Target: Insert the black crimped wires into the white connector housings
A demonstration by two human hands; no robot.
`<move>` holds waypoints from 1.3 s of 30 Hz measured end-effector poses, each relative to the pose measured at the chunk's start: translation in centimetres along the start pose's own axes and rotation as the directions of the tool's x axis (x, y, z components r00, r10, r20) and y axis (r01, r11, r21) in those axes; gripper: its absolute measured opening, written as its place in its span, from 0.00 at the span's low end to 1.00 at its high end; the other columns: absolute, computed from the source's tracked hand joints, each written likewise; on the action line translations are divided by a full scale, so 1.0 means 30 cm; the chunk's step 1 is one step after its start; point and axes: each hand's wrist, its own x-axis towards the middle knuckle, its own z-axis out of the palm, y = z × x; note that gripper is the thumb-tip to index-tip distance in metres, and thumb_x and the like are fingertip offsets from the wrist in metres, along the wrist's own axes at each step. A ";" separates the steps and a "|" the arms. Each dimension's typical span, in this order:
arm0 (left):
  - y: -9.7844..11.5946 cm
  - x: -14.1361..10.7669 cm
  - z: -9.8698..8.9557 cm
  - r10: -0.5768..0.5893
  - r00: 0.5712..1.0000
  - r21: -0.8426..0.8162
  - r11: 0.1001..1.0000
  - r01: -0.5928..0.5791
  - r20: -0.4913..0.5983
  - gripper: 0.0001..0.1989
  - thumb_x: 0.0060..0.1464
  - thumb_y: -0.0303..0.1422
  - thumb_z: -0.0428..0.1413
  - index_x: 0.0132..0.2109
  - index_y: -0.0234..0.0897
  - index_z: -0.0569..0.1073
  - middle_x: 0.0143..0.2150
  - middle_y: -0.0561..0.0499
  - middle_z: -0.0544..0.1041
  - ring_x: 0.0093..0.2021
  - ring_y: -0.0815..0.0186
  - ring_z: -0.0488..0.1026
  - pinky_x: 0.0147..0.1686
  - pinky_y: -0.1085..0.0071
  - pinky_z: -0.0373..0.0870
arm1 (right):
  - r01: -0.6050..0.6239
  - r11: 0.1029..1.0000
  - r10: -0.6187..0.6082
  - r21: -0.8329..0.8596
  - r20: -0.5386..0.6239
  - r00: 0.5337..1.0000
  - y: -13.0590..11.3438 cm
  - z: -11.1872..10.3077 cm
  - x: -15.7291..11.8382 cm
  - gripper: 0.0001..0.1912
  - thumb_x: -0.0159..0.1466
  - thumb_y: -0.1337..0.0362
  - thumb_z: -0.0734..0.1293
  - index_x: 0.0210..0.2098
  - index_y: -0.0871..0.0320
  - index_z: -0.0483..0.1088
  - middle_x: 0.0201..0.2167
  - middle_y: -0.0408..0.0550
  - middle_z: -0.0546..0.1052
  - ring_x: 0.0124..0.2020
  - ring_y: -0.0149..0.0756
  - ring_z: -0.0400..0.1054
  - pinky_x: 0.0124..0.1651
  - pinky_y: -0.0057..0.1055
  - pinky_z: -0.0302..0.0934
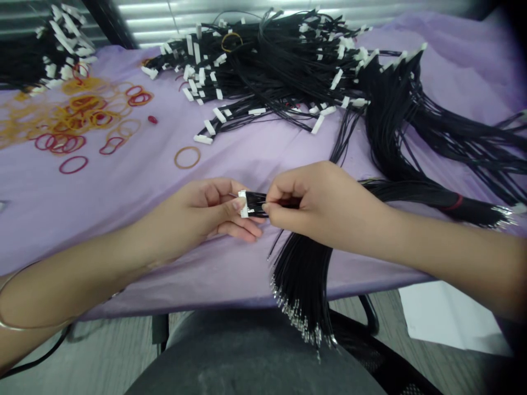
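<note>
A purple cloth point(230, 274), creased and slightly glossy, covers the table and hangs over its near edge. Across its far side sprawls a large heap of black cables point(284, 66) tipped with white plastic plugs, a second, smaller pile point(24, 60) lying at the far left. Long cable bundles point(391, 137) run down the right side, and one with a red band around it point(453, 202) passes behind the right forearm, its metal ends bare. Nearest the body, a fan of loose wires point(304, 274) spills from below the right hand point(308, 195) past the table edge — thin, smooth strands with small silvery terminals. The left hand point(218, 211) pinches a white connector point(243, 204) between thumb and fingers, the thumb tip on its face, the lower fingers spread beneath. Short black wires point(257, 205) leave the connector toward the right hand, whose thumb and curled index finger close on them just beside it. At the left lies a loose scatter of thin, round rubber bands point(86, 109), yellow and red, and a single tan band point(187, 157) sits apart, between that scatter and the hands.
</note>
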 end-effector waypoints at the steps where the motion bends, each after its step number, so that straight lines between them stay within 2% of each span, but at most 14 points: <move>1: -0.001 -0.002 -0.002 0.003 1.000 0.005 1.000 -0.003 0.004 0.05 0.60 0.23 0.51 0.36 0.30 0.70 0.29 0.48 0.79 0.31 0.69 0.79 0.34 0.78 0.77 | 0.007 1.000 -0.008 0.011 0.010 1.000 0.001 -0.004 0.000 0.07 0.56 0.68 0.64 0.23 0.61 0.71 0.19 0.37 0.70 0.20 0.21 0.59 0.26 0.25 0.51; 5: -0.002 -0.007 -0.011 0.015 1.000 0.023 1.000 -0.016 0.027 0.03 0.60 0.25 0.53 0.37 0.30 0.71 0.30 0.49 0.80 0.31 0.69 0.79 0.35 0.78 0.77 | 0.012 0.997 -0.014 0.074 0.034 0.999 0.004 -0.025 0.000 0.07 0.57 0.67 0.65 0.23 0.61 0.71 0.17 0.37 0.68 0.19 0.21 0.57 0.23 0.24 0.49; 12: 0.000 -0.006 -0.012 0.019 0.998 0.031 0.999 -0.021 0.062 0.04 0.59 0.28 0.55 0.37 0.30 0.71 0.32 0.50 0.80 0.33 0.68 0.79 0.36 0.78 0.76 | -0.016 0.997 0.014 0.070 0.034 0.999 -0.001 -0.031 -0.002 0.08 0.56 0.66 0.65 0.21 0.61 0.70 0.15 0.37 0.66 0.18 0.21 0.54 0.22 0.25 0.47; 19: 0.000 -0.011 -0.015 0.013 0.998 0.030 0.999 -0.015 0.060 0.04 0.58 0.28 0.56 0.37 0.31 0.70 0.32 0.49 0.80 0.32 0.68 0.79 0.35 0.76 0.76 | 0.005 0.999 -0.006 0.047 0.019 1.000 0.003 -0.026 -0.001 0.08 0.56 0.66 0.65 0.21 0.61 0.70 0.15 0.37 0.67 0.17 0.21 0.55 0.23 0.25 0.48; 27: 0.003 -0.009 -0.009 0.012 1.000 0.015 1.000 -0.012 0.029 0.02 0.59 0.25 0.55 0.36 0.30 0.70 0.30 0.50 0.78 0.31 0.69 0.78 0.35 0.77 0.77 | 0.006 0.998 -0.007 0.057 0.014 1.000 0.003 -0.025 0.001 0.08 0.56 0.66 0.65 0.21 0.60 0.70 0.16 0.36 0.68 0.18 0.21 0.56 0.23 0.24 0.49; 39: -0.012 -0.001 -0.021 0.030 0.998 -0.005 1.000 -0.030 0.058 0.03 0.58 0.28 0.57 0.38 0.32 0.70 0.31 0.49 0.79 0.33 0.68 0.79 0.36 0.75 0.76 | 0.006 0.997 -0.007 0.074 0.015 1.000 0.011 0.004 -0.001 0.07 0.56 0.66 0.64 0.23 0.60 0.70 0.19 0.38 0.70 0.21 0.23 0.61 0.25 0.23 0.52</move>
